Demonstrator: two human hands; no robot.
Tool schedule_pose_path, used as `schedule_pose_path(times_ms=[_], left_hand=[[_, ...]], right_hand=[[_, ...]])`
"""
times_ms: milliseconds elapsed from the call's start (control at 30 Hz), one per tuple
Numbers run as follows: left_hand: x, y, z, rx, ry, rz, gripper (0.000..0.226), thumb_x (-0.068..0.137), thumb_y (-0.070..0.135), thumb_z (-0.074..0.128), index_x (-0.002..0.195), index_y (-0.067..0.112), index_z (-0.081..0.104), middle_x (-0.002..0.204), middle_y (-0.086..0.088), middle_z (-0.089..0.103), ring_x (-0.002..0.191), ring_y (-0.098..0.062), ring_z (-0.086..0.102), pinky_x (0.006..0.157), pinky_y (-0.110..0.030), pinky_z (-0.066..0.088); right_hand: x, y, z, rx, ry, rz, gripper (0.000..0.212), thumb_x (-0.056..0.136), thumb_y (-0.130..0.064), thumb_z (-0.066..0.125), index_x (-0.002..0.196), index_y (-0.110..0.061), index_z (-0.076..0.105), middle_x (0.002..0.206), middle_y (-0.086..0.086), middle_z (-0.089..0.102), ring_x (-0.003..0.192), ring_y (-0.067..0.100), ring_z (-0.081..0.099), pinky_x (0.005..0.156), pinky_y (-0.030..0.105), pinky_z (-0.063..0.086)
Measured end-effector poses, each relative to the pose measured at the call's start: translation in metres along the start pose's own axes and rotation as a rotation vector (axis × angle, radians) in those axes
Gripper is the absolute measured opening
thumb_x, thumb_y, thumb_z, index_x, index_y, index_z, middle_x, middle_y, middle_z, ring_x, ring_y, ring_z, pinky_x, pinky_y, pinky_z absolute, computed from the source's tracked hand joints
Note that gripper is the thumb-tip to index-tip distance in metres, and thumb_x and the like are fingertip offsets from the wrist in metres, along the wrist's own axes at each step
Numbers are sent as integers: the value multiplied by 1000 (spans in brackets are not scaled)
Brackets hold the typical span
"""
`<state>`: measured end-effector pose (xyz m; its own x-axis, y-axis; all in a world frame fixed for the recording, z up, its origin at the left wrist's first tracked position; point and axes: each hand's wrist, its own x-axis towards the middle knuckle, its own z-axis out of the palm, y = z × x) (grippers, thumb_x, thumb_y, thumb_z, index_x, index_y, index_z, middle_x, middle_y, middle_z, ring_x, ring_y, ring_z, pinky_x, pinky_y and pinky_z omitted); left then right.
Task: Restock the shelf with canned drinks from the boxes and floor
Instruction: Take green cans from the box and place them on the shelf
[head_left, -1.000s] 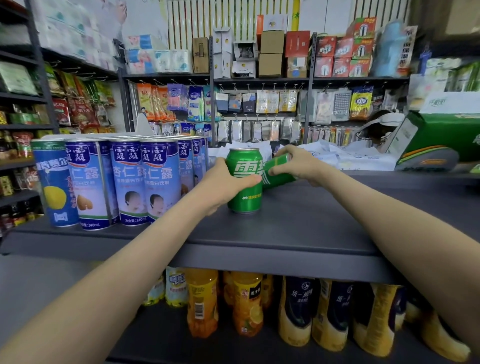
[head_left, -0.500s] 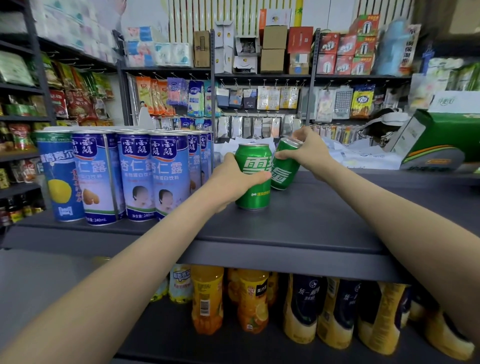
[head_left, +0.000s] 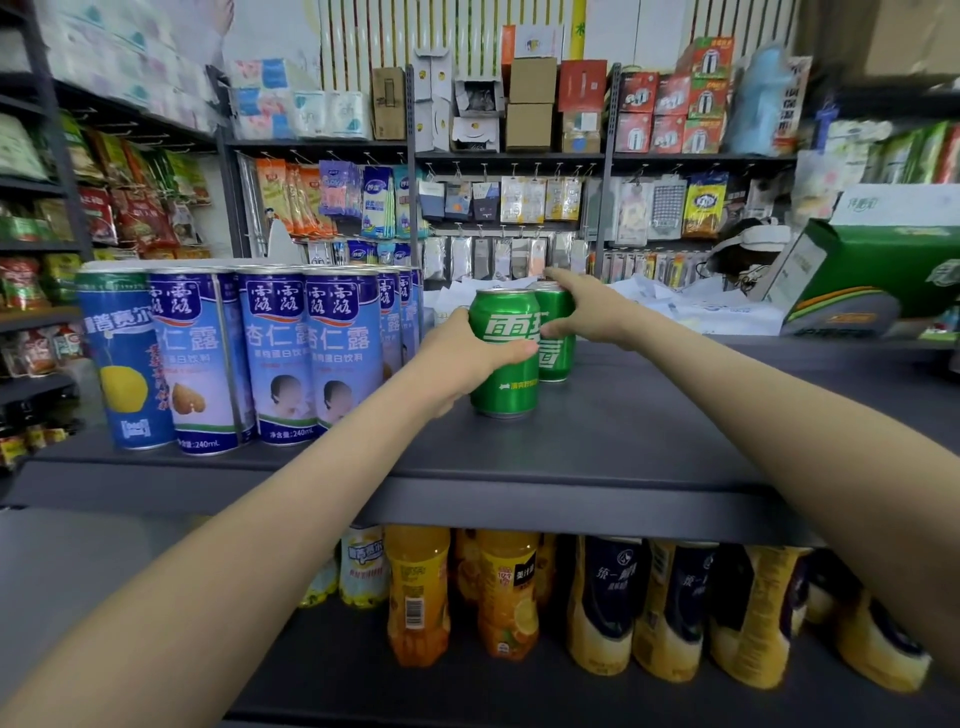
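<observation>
Two green cans stand upright on the dark grey top shelf (head_left: 623, 457). The front green can (head_left: 503, 364) is wrapped from the left by my left hand (head_left: 457, 358), thumb across its label. Just behind and to its right stands the second green can (head_left: 556, 343), and my right hand (head_left: 587, 312) grips it from the right, fingers over its top rim. The two cans touch or nearly touch.
A row of tall blue-and-white cans (head_left: 270, 358) fills the shelf's left part. Orange juice bottles (head_left: 415, 592) and dark-and-yellow bottles (head_left: 675, 613) stand on the shelf below. A green carton (head_left: 872, 270) lies at the far right. Stocked racks line the back.
My right hand has tipped the second green can from lying over to upright and set it behind the front can. My left hand has stayed on the front can.
</observation>
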<state>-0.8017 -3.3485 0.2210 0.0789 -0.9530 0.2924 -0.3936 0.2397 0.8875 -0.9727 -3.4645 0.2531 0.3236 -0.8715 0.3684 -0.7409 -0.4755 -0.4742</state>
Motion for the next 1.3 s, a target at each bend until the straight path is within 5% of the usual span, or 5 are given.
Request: schedule_pose_path(times_ms=[267, 500, 667, 800, 1300], left_hand=[[-3, 5, 3, -214, -10, -57, 40, 70, 30, 83, 97, 20, 55, 111, -4, 66, 101, -21, 64, 89, -46, 52], [-18, 27, 16, -573, -156, -222, 37, 88, 30, 66, 117, 10, 55, 103, -13, 66, 81, -25, 66, 51, -35, 57], [-17, 35, 20, -475, -182, -186, 58, 89, 41, 62, 133, 7, 44, 133, -17, 55, 106, -29, 62, 89, -39, 50], [-20, 32, 23, -2, -21, -62, 108, 87, 35, 67, 148, 15, -21, 158, -12, 12, 139, -30, 28, 110, -40, 28], [10, 18, 33, 310, -154, 16, 36, 83, 16, 69, 117, 5, 59, 111, -17, 65, 97, -32, 65, 80, -44, 57]], right_hand=[[-54, -33, -8, 216, 352, -26, 48, 92, -32, 58, 132, -11, 43, 122, 7, 53, 115, 24, 52, 92, 32, 42], [-113, -33, -16, 530, -390, 119, 52, 76, -47, 57, 118, -16, 58, 116, 7, 64, 101, 25, 60, 96, 41, 46], [-118, -24, -19, 762, -218, 107, 42, 74, -27, 72, 109, -7, 61, 96, 4, 71, 88, 17, 65, 91, 39, 53], [-113, -24, -20, 723, 31, 135, 41, 74, -16, 78, 105, -7, 54, 79, 4, 56, 61, 8, 51, 63, 24, 48], [-73, -39, -5, 551, 129, 151, 78, 74, -16, 80, 133, -11, 29, 112, 6, 51, 98, 20, 55, 73, 27, 49]])
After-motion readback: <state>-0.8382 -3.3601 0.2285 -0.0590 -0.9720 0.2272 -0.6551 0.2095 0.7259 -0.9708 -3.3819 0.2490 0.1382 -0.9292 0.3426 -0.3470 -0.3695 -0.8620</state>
